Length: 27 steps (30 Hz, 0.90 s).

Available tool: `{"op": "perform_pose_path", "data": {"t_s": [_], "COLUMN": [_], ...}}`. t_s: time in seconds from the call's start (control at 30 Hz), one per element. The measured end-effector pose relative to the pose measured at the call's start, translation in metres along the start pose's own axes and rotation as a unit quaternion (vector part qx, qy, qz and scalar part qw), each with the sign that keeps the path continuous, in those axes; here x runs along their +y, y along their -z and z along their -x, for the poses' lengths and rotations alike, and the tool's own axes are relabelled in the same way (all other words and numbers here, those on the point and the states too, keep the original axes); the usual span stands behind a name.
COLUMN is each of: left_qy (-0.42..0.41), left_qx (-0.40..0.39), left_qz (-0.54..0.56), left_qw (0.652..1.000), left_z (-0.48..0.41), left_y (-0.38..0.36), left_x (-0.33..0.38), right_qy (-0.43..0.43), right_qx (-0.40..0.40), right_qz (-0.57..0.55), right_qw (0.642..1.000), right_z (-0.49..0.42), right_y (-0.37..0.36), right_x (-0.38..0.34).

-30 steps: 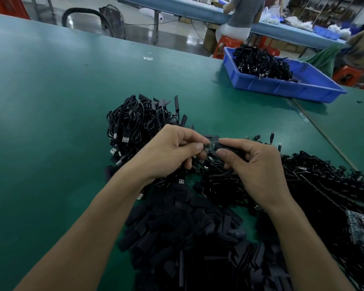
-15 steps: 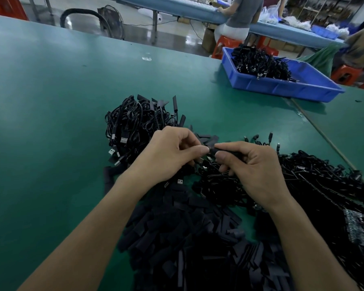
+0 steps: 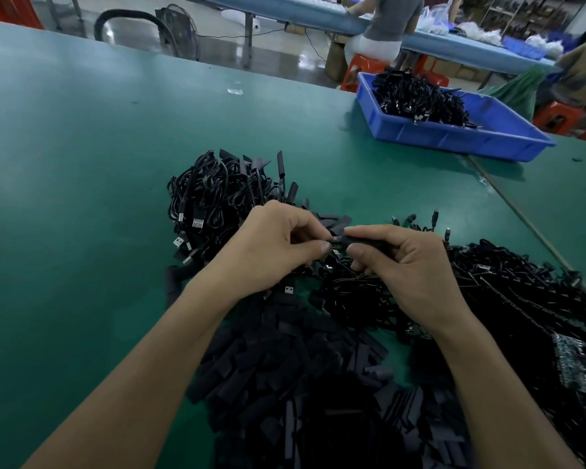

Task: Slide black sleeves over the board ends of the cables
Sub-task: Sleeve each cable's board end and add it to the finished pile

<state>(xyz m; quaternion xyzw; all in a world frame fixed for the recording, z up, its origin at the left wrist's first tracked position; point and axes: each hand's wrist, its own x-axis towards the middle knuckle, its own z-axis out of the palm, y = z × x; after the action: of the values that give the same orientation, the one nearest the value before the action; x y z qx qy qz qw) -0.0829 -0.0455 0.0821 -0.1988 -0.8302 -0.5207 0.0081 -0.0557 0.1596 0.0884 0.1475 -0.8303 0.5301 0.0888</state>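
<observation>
Bare table (image 3: 82, 198) left of cable heap (image 3: 217, 194)

Under your arms the flat black sleeve pieces (image 3: 285, 377) look matt, like dull soft plastic. The coiled black cables (image 3: 214, 194) at far left have a slight rubbery sheen, and their plug tips (image 3: 198, 221) glint like bright metal. Your green table top (image 3: 82, 164) is smooth with a faint satin shine. The blue tray (image 3: 460, 140) at far right looks like hard, smooth, semi-glossy plastic.
</observation>
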Motion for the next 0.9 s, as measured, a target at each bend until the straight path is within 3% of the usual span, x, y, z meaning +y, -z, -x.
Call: {"op": "perform_pose_path", "data": {"t_s": [0.13,0.27,0.63,0.73,0.9], "left_qy": [0.045,0.096,0.092,0.095,0.081], "left_qx": [-0.004,-0.005,-0.016,-0.016,0.016], "left_qz": [0.077,0.080,0.089,0.109,0.115], "left_qw": [0.996,0.992,0.992,0.989,0.990], "left_z": [-0.001,-0.002,0.000,0.000,0.001], "left_y": [0.000,0.000,-0.003,-0.003,-0.008], "left_x": [-0.003,-0.007,-0.004,-0.002,0.002], "right_qy": [0.012,0.015,0.003,-0.002,-0.020], "right_qx": [0.024,0.039,0.018,0.062,0.213], "right_qz": [-0.005,-0.016,0.000,-0.019,-0.084], "right_qw": [1.000,0.999,1.000,0.998,0.973], "right_z": [0.002,0.004,0.001,0.001,0.004], "right_y": [-0.003,-0.007,-0.009,-0.012,-0.025], "right_x": [0.003,0.005,0.002,0.001,0.001]}}
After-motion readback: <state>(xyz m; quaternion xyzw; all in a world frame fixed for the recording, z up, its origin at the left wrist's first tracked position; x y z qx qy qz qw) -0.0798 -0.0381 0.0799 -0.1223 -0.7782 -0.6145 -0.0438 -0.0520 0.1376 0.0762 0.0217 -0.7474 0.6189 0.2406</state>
